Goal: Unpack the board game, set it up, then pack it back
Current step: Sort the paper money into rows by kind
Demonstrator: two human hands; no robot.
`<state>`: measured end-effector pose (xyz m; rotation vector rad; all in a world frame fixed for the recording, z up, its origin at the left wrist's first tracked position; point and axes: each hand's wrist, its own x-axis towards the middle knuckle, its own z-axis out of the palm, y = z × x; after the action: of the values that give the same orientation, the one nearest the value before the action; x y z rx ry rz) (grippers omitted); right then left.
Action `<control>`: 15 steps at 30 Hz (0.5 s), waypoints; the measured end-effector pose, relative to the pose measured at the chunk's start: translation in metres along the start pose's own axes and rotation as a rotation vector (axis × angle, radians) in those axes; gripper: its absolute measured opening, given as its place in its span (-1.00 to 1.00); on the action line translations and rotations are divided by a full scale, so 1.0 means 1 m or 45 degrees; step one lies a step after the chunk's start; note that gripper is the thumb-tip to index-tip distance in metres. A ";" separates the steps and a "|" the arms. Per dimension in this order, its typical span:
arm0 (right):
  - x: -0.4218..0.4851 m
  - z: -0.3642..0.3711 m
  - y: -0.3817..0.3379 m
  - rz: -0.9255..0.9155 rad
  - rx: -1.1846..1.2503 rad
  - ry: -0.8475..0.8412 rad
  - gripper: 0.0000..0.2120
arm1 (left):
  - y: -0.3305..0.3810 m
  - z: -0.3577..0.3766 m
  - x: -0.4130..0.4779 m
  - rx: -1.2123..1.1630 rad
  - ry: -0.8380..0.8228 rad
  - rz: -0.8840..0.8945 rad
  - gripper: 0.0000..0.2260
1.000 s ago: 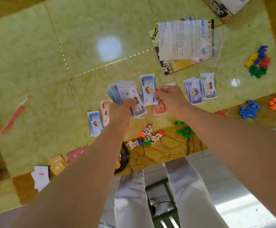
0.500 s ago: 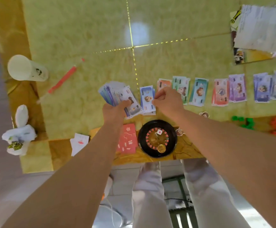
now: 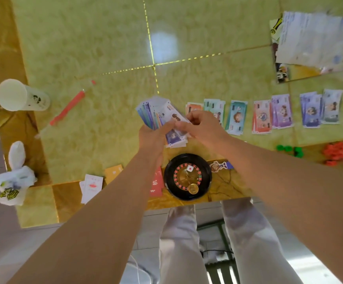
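roulette wheel: lies at the near edge of the desk, just below both hands, untouched.
left hand: curled round the lower ends of the fan of notes, thumb across the front, holding it up off the desk.
right hand: fingers bent, pinching the front note by its side edge.
handling: the notes look like thin, light, floppy and slick paper. They will probably slide out if the thumb eases.
where to hold: probably a light pinch at one short edge, peeling a single note sideways.
sorted piles: a row by colour further back on the right, loose enough that a sleeve could probably scatter them.
instruction sheet: far right corner.
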<state>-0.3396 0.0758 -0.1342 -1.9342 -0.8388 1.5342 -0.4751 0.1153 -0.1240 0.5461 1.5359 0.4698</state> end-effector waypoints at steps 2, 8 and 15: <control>-0.002 -0.021 0.002 0.001 0.103 0.073 -0.73 | 0.004 0.022 -0.006 -0.030 -0.057 -0.008 -0.88; -0.015 -0.100 0.028 0.105 0.134 0.204 -0.83 | -0.006 0.097 -0.014 0.031 -0.142 -0.021 -0.82; -0.037 -0.205 0.077 0.238 0.229 0.440 -0.93 | -0.034 0.195 -0.029 0.146 -0.134 -0.101 -0.73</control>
<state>-0.1346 -0.0083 -0.1219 -2.1044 -0.3697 1.2701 -0.2816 0.0636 -0.1293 0.5867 1.4838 0.2888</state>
